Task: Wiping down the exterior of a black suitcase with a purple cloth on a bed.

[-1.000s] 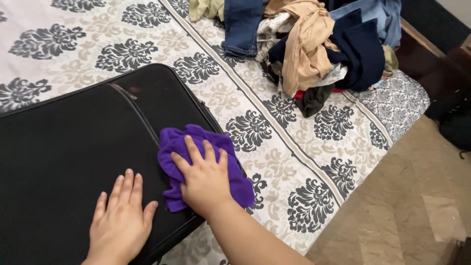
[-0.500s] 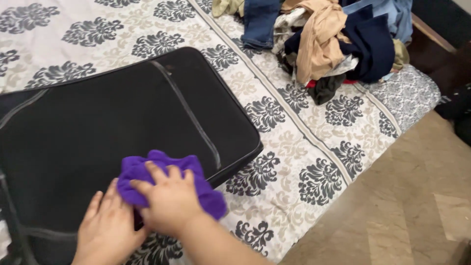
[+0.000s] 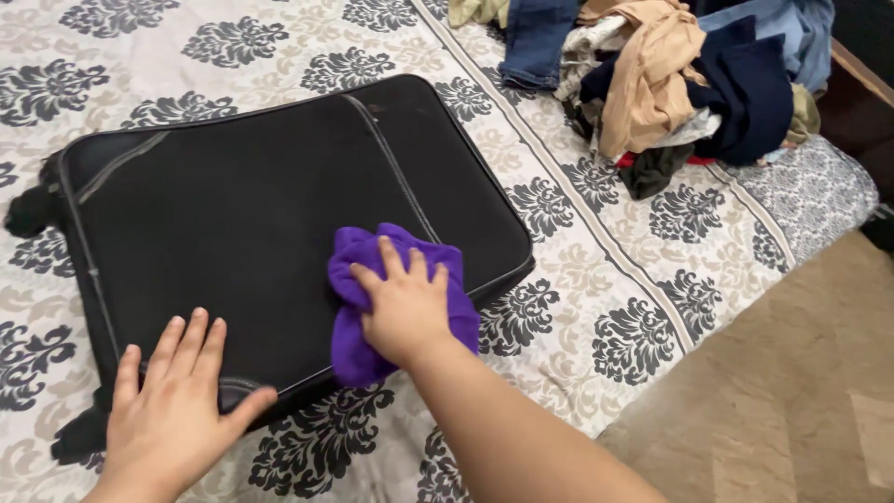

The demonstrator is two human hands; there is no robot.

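Note:
A black fabric suitcase [image 3: 242,205] lies flat on a bed covered by a patterned white and black sheet [image 3: 596,270]. My right hand [image 3: 405,303] presses flat, fingers spread, on a crumpled purple cloth [image 3: 358,349] that rests on the suitcase's near right part. My left hand [image 3: 177,410] lies flat with fingers apart on the near left edge of the suitcase, holding nothing. The suitcase's wheels show at its left end [image 3: 28,210].
A pile of clothes [image 3: 670,84], tan, navy, denim and white, sits at the far right of the bed. A beige tiled floor [image 3: 792,391] lies beyond the bed's right edge. Dark furniture [image 3: 861,93] stands at the upper right.
The view has shifted so more of the suitcase shows. My right hand has slid the purple cloth across the suitcase top, first leftward, then back right. My left hand stays near the front edge.

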